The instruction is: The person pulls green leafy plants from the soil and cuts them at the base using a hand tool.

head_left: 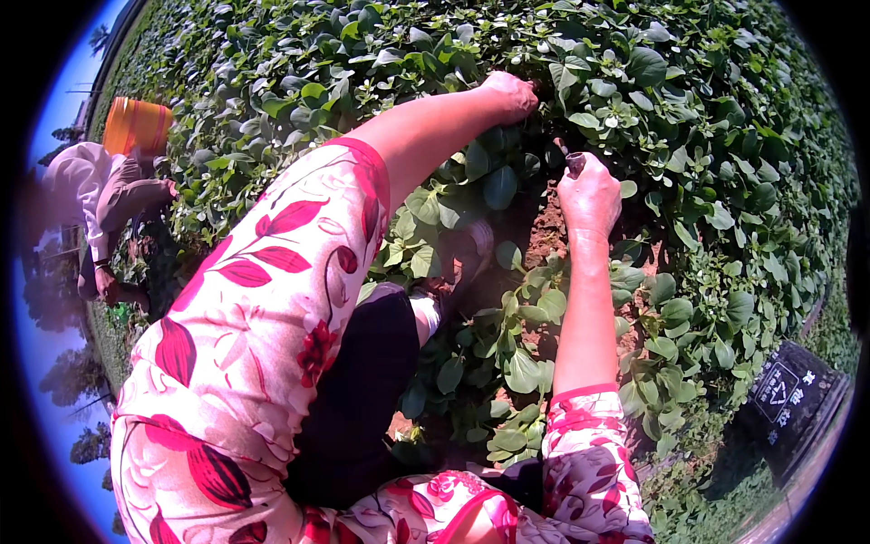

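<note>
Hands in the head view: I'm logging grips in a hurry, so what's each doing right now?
Left hand: among green leaves, fingers partly hidden; open or closed cannot be told.
Right hand: closed, holding a dark object.

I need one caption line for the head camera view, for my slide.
Left hand reaching among leafy green plants, right hand closed around a partly hidden dark object.

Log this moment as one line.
left hand: among leafy plants | right hand: closed around dark object | orange container: near co-worker
</note>
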A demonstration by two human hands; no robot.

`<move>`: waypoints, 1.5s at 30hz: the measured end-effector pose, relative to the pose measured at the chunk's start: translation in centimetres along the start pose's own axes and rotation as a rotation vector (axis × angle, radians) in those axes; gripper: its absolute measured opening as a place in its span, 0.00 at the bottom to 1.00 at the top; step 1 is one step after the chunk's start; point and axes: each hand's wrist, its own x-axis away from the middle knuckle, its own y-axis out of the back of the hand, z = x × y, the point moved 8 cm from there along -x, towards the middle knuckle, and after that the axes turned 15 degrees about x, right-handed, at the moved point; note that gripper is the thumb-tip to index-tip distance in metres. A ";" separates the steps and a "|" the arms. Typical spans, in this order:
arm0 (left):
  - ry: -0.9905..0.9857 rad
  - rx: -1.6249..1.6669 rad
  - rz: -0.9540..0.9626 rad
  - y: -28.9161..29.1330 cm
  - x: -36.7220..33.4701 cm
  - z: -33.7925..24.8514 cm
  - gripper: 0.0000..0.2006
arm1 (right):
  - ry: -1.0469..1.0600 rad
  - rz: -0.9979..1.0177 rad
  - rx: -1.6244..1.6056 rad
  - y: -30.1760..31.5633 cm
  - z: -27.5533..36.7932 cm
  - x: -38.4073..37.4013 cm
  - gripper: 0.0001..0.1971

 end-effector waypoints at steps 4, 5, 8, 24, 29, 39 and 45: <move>0.023 -0.103 0.087 -1.3 -3.0 -0.5 0.17 | -0.104 -0.018 -0.048 -2.6 -0.7 0.2 0.07; -0.009 -0.120 0.040 -1.1 -3.3 -0.9 0.17 | -0.130 -0.026 -0.069 -3.1 -1.0 0.3 0.06; -0.092 -0.151 -0.115 -0.8 -2.9 -0.8 0.16 | -0.104 0.101 -0.111 -4.2 -0.2 0.6 0.11; 0.162 -0.211 -0.184 -4.3 -5.8 5.1 0.13 | 0.040 -0.007 -0.164 -5.4 2.0 -1.2 0.09; 0.304 -0.106 -0.182 -0.8 -3.5 3.0 0.12 | -0.047 -0.094 -0.314 -7.4 -0.3 1.1 0.11; 0.383 0.036 -0.274 -0.6 1.0 7.5 0.10 | -0.039 0.010 -0.235 -6.2 1.7 -2.0 0.09; 0.521 0.351 -0.540 4.4 4.2 10.7 0.13 | -0.092 -0.048 -0.407 -4.4 -3.3 -0.2 0.13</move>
